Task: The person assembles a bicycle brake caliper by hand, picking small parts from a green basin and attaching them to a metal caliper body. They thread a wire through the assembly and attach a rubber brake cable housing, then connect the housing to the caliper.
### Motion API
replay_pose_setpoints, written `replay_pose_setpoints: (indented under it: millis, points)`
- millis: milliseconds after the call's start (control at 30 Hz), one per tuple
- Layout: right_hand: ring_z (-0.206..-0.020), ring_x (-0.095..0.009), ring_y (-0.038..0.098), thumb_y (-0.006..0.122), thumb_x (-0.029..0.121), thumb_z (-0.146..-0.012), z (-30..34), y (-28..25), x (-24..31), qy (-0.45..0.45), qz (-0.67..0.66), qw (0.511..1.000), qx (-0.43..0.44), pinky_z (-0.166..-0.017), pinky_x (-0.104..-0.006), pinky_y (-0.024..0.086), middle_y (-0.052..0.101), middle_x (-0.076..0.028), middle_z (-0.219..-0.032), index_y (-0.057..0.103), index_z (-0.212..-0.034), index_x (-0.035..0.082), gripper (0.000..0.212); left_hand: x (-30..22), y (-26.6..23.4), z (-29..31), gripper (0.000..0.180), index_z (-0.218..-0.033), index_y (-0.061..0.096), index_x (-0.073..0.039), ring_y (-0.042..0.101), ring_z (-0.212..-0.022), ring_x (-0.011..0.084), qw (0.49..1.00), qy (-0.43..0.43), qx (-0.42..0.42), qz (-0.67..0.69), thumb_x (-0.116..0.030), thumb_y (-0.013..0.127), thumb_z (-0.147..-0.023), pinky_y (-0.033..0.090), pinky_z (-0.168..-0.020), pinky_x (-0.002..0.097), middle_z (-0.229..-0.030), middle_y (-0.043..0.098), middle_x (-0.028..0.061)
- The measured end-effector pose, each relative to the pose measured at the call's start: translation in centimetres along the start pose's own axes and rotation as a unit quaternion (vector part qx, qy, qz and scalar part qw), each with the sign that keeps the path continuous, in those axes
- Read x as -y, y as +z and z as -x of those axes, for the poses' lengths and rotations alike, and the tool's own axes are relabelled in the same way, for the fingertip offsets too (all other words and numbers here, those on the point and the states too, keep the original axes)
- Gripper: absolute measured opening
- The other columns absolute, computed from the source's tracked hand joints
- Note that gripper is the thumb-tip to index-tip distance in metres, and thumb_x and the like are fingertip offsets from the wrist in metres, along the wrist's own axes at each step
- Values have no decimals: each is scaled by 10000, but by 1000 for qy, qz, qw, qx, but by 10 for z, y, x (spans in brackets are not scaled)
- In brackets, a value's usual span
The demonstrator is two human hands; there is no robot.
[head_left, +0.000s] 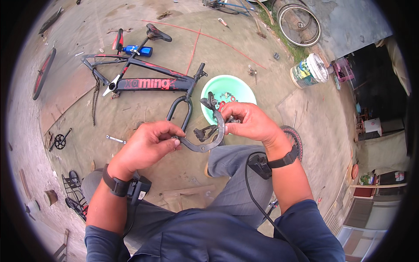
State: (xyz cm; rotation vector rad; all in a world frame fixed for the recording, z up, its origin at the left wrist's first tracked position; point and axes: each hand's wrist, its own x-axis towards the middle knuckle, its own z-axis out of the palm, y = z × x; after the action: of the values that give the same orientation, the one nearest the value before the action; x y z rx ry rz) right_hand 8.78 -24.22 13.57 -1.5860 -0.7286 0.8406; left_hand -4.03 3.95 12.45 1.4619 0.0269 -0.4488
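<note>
In front of me I hold up a curved, dark metal bicycle brake arm [203, 147], horseshoe-like in shape, with a hole near its bend. My left hand [146, 142] is closed, pinching its left end between thumb and fingers. My right hand [251, 122] is closed on its right side. A dark, pad-like block [208, 101] shows at its upper end. Below my right fingers is another dark bracket-like piece [205, 132]; whether it is joined to the arm I cannot tell. Behind the right hand stands a mint-green basin [244, 89] with small loose parts inside.
A black and red bicycle frame [152, 84] with its saddle [158, 33] lies beyond my left hand. Nearby are a blue bottle [144, 51], a chain [94, 100], a wrench [115, 139] and a crankset [60, 141]. A white bucket [310, 70] and a wheel [317, 37] are at far right.
</note>
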Motion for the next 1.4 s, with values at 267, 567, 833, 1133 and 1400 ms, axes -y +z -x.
replay_pose_setpoints:
  millis: [267,567,833,1133,1400]
  points:
    - [-784,-167,669,580,90,-973,-14,20,-15,55,-187,973,-119,-682,-281,563,660,-80,-918,632,-1096,-2,162,9,-6,1,186,-1145,631,9,695,-868,138,998,21,-23,59,-25,614,-963,556,-754,277,-979,712,76]
    - [-863,-231,711,530,77,-969,-22,31,-46,44,-316,932,-174,-744,-327,587,686,-127,-985,632,-1095,-13,185,20,-11,-4,184,-1146,605,5,699,-863,170,985,11,-77,153,-32,613,-966,553,-732,280,-996,704,88]
    - [-808,-152,675,578,-1,-902,-35,33,-56,56,-152,964,-211,-724,-281,558,657,-73,-945,640,-1047,-20,159,32,-6,-7,170,-1128,611,6,690,-856,156,985,-22,-85,150,-19,613,-961,555,-745,286,-998,703,86]
    - [-697,-51,516,573,11,-820,-42,18,-49,29,104,963,-247,-638,-234,441,594,18,-827,658,-975,-2,178,22,-15,5,167,-1117,646,17,645,-828,110,994,-38,-101,-4,-19,594,-962,543,-755,268,-969,670,52]
    - [-730,-137,569,610,56,-776,-42,28,-36,0,207,957,-204,-660,-294,472,593,-45,-833,700,-936,41,185,9,-24,8,181,-1067,660,6,642,-815,135,978,17,-105,-182,37,640,-890,520,-719,293,-908,652,51]
